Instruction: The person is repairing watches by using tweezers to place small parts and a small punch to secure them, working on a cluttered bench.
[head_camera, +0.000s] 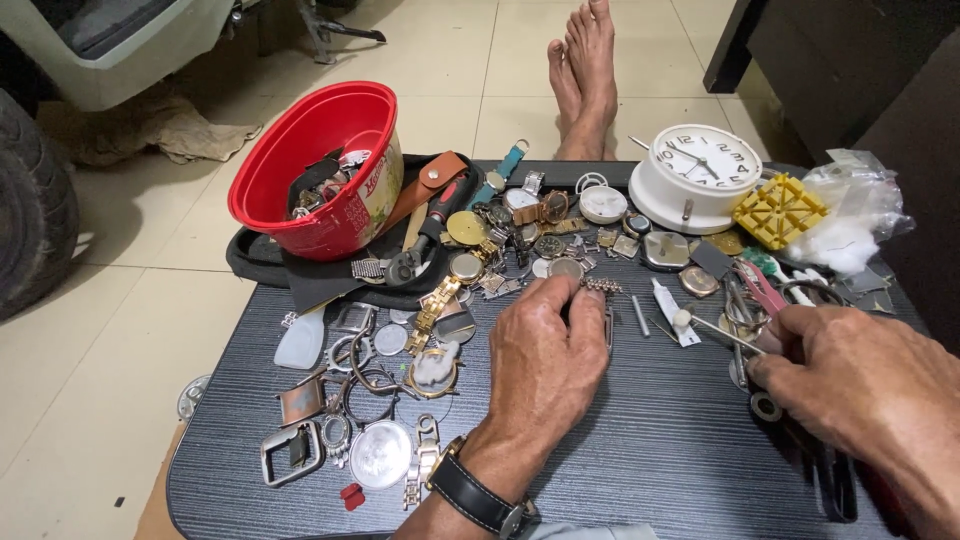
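Note:
My left hand rests palm down on the dark striped table, fingertips pinching a small metal watch-band piece. A black-strapped wristwatch sits on that wrist. My right hand is closed around a thin metal tool whose tip points left toward the left hand's fingers. Scattered watch cases, bands and parts lie just beyond both hands.
A red bowl of parts stands at the table's far left on a black cloth. A white round clock, a yellow plastic holder and a plastic bag sit far right. Buckles and watch backs lie left. Bare feet rest on the tiled floor.

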